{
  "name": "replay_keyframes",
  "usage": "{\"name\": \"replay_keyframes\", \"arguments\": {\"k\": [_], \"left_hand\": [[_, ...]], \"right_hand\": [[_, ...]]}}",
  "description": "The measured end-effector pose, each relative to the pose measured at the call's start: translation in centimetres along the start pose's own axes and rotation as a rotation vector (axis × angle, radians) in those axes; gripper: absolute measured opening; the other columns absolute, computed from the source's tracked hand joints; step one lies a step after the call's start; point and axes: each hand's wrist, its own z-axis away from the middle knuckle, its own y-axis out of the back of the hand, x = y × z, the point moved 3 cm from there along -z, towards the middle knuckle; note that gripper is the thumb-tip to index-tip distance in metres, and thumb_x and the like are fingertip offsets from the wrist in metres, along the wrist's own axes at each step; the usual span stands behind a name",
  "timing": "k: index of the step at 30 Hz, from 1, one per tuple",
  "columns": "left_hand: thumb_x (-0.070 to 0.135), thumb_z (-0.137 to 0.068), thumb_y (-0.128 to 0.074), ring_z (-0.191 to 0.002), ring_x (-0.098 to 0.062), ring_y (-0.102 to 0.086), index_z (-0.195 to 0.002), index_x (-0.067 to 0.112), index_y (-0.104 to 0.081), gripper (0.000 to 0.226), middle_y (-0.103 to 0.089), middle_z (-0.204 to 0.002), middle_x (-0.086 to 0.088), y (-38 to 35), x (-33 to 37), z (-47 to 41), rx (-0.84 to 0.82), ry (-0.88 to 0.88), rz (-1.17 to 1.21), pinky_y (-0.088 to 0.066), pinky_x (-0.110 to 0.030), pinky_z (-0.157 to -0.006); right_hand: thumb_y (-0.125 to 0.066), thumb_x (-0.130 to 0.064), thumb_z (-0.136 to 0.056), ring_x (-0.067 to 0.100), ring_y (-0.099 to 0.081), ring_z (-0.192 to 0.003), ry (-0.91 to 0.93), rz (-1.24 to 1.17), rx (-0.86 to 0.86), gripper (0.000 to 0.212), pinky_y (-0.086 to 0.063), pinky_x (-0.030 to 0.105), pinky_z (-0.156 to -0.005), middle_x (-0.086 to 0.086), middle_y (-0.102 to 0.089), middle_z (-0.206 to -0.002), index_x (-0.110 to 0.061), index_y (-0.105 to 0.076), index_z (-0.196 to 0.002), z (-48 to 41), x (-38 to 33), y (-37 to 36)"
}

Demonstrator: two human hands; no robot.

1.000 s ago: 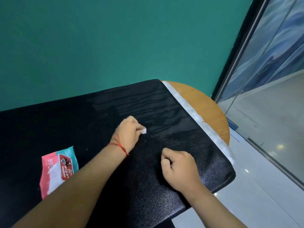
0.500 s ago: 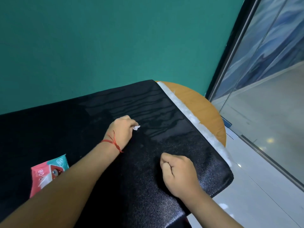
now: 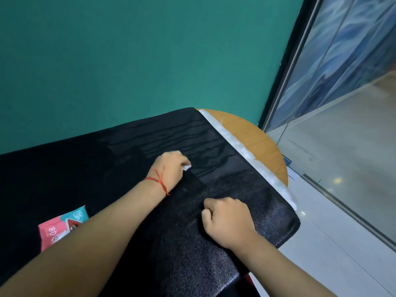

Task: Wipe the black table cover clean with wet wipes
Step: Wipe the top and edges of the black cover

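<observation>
Black table cover streaked wet, teal wall behind

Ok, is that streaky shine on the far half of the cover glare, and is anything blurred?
Head view: the streaks on the black table cover read as wet film catching light, not lens glare; the near part shows matte grain. Head view: the left hand and its wet wipe look slightly soft.

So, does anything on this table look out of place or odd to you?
Two things. A ragged white fluffy strip pokes out along the right edge of the black table cover, over the round wooden table. The cover's far part shows wet streaks, which fit the wet wipe in the left hand, not a spill.
</observation>
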Motion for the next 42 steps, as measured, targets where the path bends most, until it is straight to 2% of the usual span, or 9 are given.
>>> {"name": "replay_keyframes", "arguments": {"k": [3,6,11,14,21,28,32,36,42], "left_hand": [[0.021,-0.085,-0.047,-0.090,-0.016,-0.068,-0.089,0.028,-0.082,0.035,-0.072,-0.092,0.009,-0.6,2.5,5.0,-0.044,-0.282,0.074,-0.056,-0.030,-0.083],[0.009,-0.085,-0.062,-0.091,-0.003,-0.065,-0.089,0.029,-0.080,0.027,-0.071,-0.092,0.016,0.2,1.4,8.3,-0.065,-0.423,0.118,-0.045,-0.011,-0.092],[0.001,-0.087,-0.059,-0.096,-0.025,-0.071,-0.099,0.024,-0.084,0.037,-0.073,-0.098,0.002,0.9,-3.3,1.8,-0.024,-0.092,-0.098,-0.059,-0.039,-0.084],[0.000,-0.089,-0.062,-0.104,-0.026,-0.071,-0.103,0.024,-0.084,0.036,-0.075,-0.105,0.003,0.4,-2.8,-0.7,-0.009,0.060,-0.028,-0.057,-0.041,-0.091],[0.025,-0.087,-0.053,-0.093,-0.004,-0.069,-0.091,0.031,-0.081,0.029,-0.074,-0.095,0.017,-1.2,2.9,5.5,-0.099,-0.342,0.156,-0.053,-0.022,-0.088],[0.003,-0.085,-0.058,-0.096,-0.027,-0.072,-0.092,0.024,-0.085,0.034,-0.075,-0.097,0.003,-1.0,0.1,-3.3,0.013,0.048,0.012,-0.058,-0.040,-0.085],[0.021,-0.078,-0.043,-0.093,-0.022,-0.071,-0.085,0.027,-0.082,0.040,-0.075,-0.093,0.008,-2.1,3.8,-0.7,-0.013,-0.107,0.066,-0.059,-0.036,-0.082],[0.008,-0.079,-0.059,-0.090,-0.010,-0.072,-0.088,0.031,-0.082,0.034,-0.075,-0.092,0.015,-2.0,3.2,4.0,0.014,-0.271,0.049,-0.059,-0.026,-0.082],[0.004,-0.088,-0.061,-0.099,-0.028,-0.070,-0.093,0.025,-0.084,0.031,-0.073,-0.100,0.001,-1.3,2.2,-3.6,0.037,0.097,-0.048,-0.056,-0.037,-0.085]], "right_hand": [[-0.038,-0.042,-0.094,0.037,-0.063,-0.080,-0.070,0.049,-0.028,0.028,-0.035,0.038,-0.064,0.004,-0.067,-0.081,-0.020,-0.046,-0.077,-0.7,0.1,0.9],[-0.043,-0.037,-0.096,0.036,-0.065,-0.082,-0.246,0.080,0.029,0.028,-0.037,0.037,-0.064,0.003,-0.063,-0.077,-0.018,-0.050,-0.078,-2.8,2.3,1.9],[-0.042,-0.034,-0.096,0.030,-0.053,-0.066,-0.361,0.096,0.095,0.030,-0.039,0.036,-0.059,-0.004,-0.043,-0.063,-0.018,-0.045,-0.071,-4.8,5.7,1.6],[-0.039,-0.035,-0.098,0.030,-0.053,-0.068,-0.281,0.093,0.054,0.027,-0.040,0.037,-0.060,-0.003,-0.046,-0.066,-0.020,-0.042,-0.076,-4.7,6.0,1.5],[-0.027,-0.041,-0.090,0.020,-0.051,-0.062,-0.147,0.078,0.099,0.029,-0.041,0.036,-0.054,-0.005,-0.048,-0.063,-0.022,-0.040,-0.072,-2.4,10.0,2.2],[-0.020,-0.042,-0.088,0.023,-0.051,-0.059,-0.183,0.118,0.083,0.037,-0.040,0.036,-0.054,-0.002,-0.045,-0.058,-0.018,-0.038,-0.066,-3.1,9.9,1.7],[-0.031,-0.038,-0.091,0.024,-0.050,-0.060,-0.195,0.139,0.080,0.032,-0.033,0.036,-0.052,-0.002,-0.045,-0.058,-0.017,-0.039,-0.068,-3.1,10.4,1.4],[-0.025,-0.040,-0.088,0.022,-0.048,-0.056,-0.192,0.112,0.090,0.033,-0.027,0.035,-0.050,-0.001,-0.044,-0.056,-0.018,-0.038,-0.066,-3.1,10.3,1.4],[-0.021,-0.043,-0.087,0.024,-0.051,-0.061,-0.184,0.119,0.092,0.035,-0.032,0.036,-0.053,-0.002,-0.044,-0.059,-0.019,-0.037,-0.067,-3.1,10.3,1.4]]}}
